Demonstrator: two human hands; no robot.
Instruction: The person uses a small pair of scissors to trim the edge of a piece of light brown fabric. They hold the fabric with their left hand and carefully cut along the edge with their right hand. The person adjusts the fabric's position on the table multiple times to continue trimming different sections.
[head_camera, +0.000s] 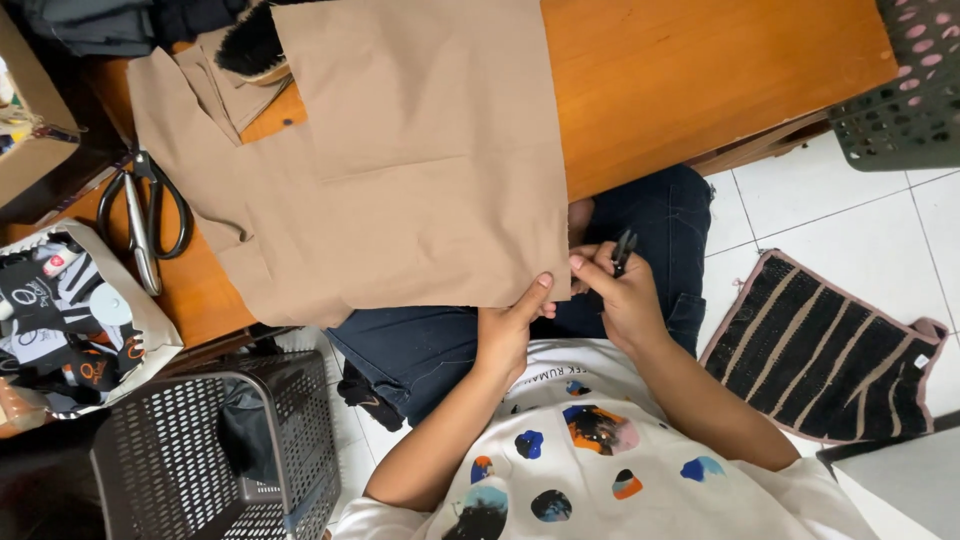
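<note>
My left hand (508, 325) pinching tan cloth (420, 160) at hanging bottom edge; right hand (620, 290) just beside, closed around small black snips (624, 250) (cloth corner between us), open floor rightward.

Sewing workshop: tan fabric (420, 160), scissors (145, 225), wooden worktable (700, 70).

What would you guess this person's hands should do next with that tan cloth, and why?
Probably bring the small black snips in the right hand up to the tan cloth edge, since the left hand already pinches that corner beside them.
</note>
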